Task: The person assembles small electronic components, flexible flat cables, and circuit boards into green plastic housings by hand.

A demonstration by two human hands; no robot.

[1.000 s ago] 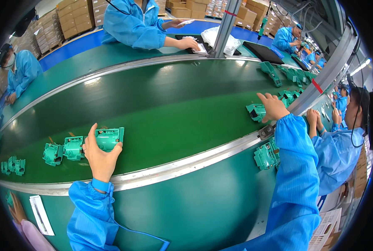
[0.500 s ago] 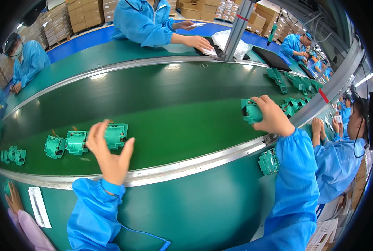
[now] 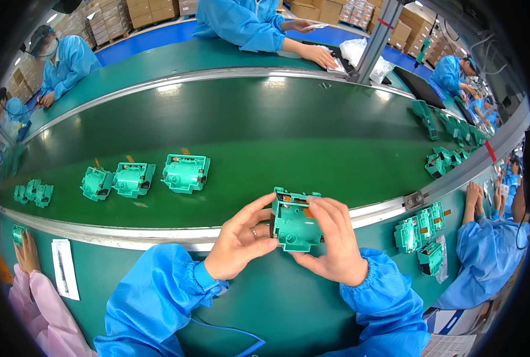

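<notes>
Both of my hands hold one green plastic housing [image 3: 296, 225] just over the near rail of the conveyor belt. My left hand [image 3: 241, 235] grips its left side, thumb at the lower corner. Fingers of my right hand [image 3: 336, 241] lie over its right side, with the thumb below. Small dark and copper-coloured parts show along the housing's upper edge. On the belt to the left sit three similar green housings [image 3: 134, 178], each with an orange tab behind it.
A metal rail [image 3: 128, 235] divides the green belt [image 3: 265, 131] from my worktable [image 3: 253, 309]. Several housings [image 3: 419, 229] stand at right beside a clear plastic bag [image 3: 442, 262]. A white paper with a pen [image 3: 65, 269] lies left. A slanted metal post [image 3: 485, 152] rises at right. Co-workers sit around.
My right hand has brought the housing from above the belt at right to the middle. My left hand, open over the belt before, has moved right and closed on it. The view has shifted.
</notes>
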